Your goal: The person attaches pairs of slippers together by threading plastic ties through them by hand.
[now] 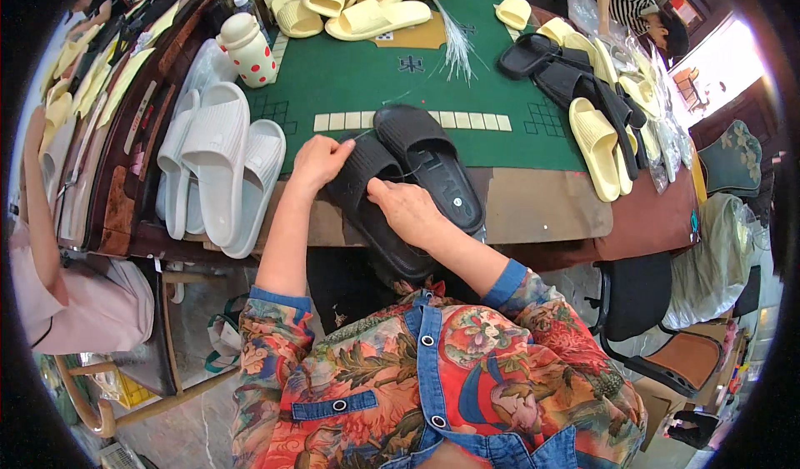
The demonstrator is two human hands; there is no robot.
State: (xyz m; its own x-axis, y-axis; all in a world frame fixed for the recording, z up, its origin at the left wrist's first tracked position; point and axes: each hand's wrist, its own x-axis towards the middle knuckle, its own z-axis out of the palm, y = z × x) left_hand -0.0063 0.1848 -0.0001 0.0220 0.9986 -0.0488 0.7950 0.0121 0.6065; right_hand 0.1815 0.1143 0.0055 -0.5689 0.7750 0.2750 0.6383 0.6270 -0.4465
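Two black slippers point(442, 177) lie side by side at the table's near edge, toes pointing away from me. My right hand point(408, 211) is closed on the left one of the pair, its fingertips at the strap's opening. By that slipper's toe, my left hand point(321, 162) has thumb and fingers pinched together. A thin plastic strand point(362, 133) shows at its fingertips and crosses the ribbed strap; its far end is hard to follow. Another fine line runs near the inner edges of both straps. A loose bundle of whitish strands point(456, 48) lies farther back.
Grey slippers point(217, 157) are stacked left, near a dotted white bottle point(247, 48). Yellow and pink slippers point(375, 19) pile up at the back. Black and yellow slippers point(594, 140) line the right side of the green table top point(333, 82). A chair point(637, 302) stands right; another person sits left.
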